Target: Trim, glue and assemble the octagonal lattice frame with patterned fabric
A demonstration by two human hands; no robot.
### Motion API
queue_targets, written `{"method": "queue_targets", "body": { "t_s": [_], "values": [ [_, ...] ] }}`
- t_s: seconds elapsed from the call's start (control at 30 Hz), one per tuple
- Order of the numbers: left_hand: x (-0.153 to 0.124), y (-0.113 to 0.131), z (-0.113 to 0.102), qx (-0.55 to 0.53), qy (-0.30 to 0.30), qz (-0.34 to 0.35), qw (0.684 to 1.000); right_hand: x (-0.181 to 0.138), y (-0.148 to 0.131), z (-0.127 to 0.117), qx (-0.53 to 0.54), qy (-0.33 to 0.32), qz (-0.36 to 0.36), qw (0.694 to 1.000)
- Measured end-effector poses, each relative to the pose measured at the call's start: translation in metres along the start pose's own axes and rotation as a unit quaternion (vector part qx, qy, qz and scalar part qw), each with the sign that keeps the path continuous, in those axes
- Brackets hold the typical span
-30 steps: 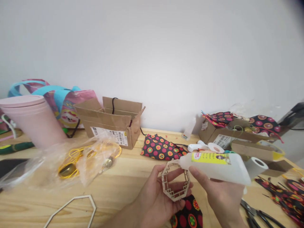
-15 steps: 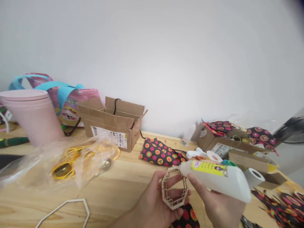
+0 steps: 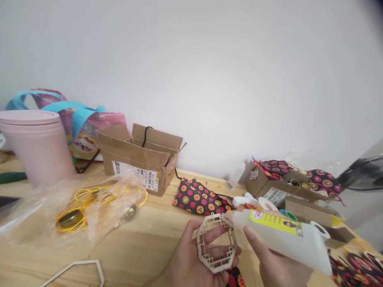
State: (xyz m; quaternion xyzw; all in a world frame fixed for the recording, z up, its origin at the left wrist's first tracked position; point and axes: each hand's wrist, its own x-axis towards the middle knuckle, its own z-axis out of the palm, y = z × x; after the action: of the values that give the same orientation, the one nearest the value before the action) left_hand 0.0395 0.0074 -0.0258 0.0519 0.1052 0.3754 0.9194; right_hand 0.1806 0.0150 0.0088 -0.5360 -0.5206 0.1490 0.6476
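Note:
An octagonal wooden lattice frame [image 3: 202,255] with a small loop on top rests in the fingers of my left hand [image 3: 187,259], its face turned toward me. My right hand [image 3: 277,265] grips a white glue bottle [image 3: 302,241] with a yellow label, tilted so its nozzle points left. The nozzle tip is at the upper right edge of the frame; I cannot tell whether it touches. Under my hands lies a piece of black patterned fabric [image 3: 235,278], mostly hidden. A plain wooden outline frame [image 3: 74,265] lies on the table at the lower left.
Behind my hands is a patterned fabric piece [image 3: 199,197], beside a white glue gun [image 3: 243,200]. An open cardboard box [image 3: 140,159], a pink lidded bin [image 3: 38,147] and a plastic bag with yellow cord [image 3: 98,211] occupy the left. Another box [image 3: 269,191] stands right.
The lattice frame has turned more squarely toward me and shifted slightly left and down. The bottle has moved a little right and down, its nozzle still by the frame's edge.

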Motion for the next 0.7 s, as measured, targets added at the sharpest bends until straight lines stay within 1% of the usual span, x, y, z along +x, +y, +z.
{"method": "queue_targets", "body": {
  "t_s": [0.1, 0.23, 0.33, 0.47, 0.5, 0.57, 0.63, 0.7],
  "values": [
    [0.002, 0.002, 0.000, -0.007, 0.000, 0.007, 1.000, -0.007, -0.005, 0.003, -0.031, -0.030, -0.054, 0.998],
    [0.003, 0.001, 0.000, -0.005, 0.019, 0.010, 1.000, -0.013, -0.007, 0.005, -0.066, -0.026, -0.142, 0.987],
    [0.003, 0.000, -0.001, 0.006, 0.010, 0.015, 1.000, -0.010, 0.000, 0.002, -0.090, -0.039, -0.169, 0.981],
    [0.002, 0.001, -0.002, 0.000, -0.009, 0.025, 1.000, 0.000, 0.008, -0.002, -0.150, -0.078, -0.214, 0.962],
    [0.002, 0.001, -0.002, -0.003, -0.012, 0.028, 1.000, 0.001, 0.007, -0.002, -0.154, -0.080, -0.219, 0.960],
    [0.002, 0.002, -0.002, -0.006, -0.013, 0.029, 0.999, -0.001, 0.002, 0.000, -0.142, -0.063, -0.219, 0.963],
    [0.002, 0.002, -0.001, -0.012, -0.010, 0.027, 1.000, -0.004, -0.003, 0.003, -0.122, -0.046, -0.208, 0.969],
    [0.002, 0.002, -0.001, -0.015, -0.009, 0.026, 1.000, -0.005, -0.006, 0.004, -0.120, -0.046, -0.189, 0.974]
  ]
}}
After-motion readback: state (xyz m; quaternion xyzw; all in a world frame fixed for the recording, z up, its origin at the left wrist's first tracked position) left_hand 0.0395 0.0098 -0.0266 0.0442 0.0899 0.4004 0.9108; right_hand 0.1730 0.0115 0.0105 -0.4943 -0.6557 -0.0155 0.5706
